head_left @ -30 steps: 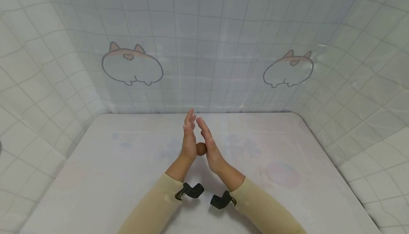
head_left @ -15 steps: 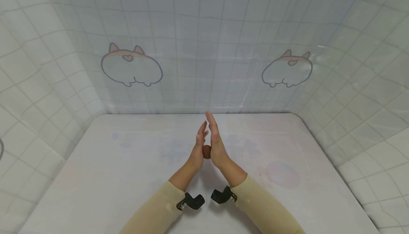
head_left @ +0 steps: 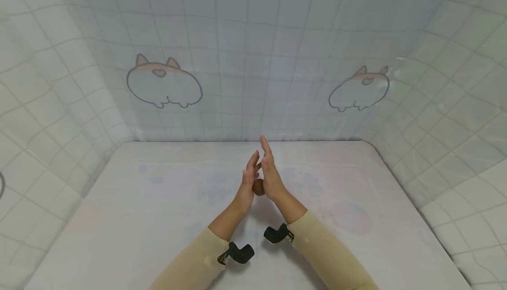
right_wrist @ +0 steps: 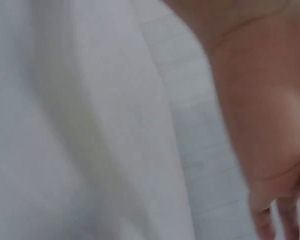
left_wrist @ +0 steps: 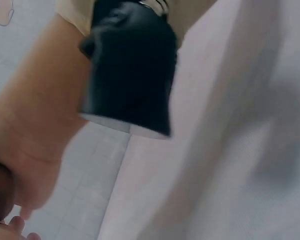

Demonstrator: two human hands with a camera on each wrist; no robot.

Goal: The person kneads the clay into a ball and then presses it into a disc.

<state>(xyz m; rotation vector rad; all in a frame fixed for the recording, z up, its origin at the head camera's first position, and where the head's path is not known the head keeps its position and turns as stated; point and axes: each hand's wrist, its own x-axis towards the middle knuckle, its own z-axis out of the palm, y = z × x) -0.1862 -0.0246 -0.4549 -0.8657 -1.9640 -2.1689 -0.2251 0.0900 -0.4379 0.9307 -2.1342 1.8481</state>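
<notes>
A small brown ball (head_left: 259, 187) is sandwiched between my two palms, above the white surface (head_left: 166, 219). My left hand (head_left: 245, 189) lies flat along its left side, fingers straight and pointing away from me. From the right, my right hand (head_left: 273, 181) presses on it with an upright, straight-fingered palm, its fingertips reaching a little farther forward than the left ones. Part of the ball is covered by the palms in the head view. At the lower left edge of the left wrist view, the same ball shows dark against a palm.
White cloth with a grid pattern and cartoon animal prints (head_left: 164, 83) hangs behind the table and along both sides. Each cream sleeve carries a black wrist mount, one on the left (head_left: 241, 253) and one on the right (head_left: 276, 233).
Both hands and the ball have shifted slightly right. The palms have slid against each other: the right hand has gone forward, the left back toward me, with the ball still between them.
</notes>
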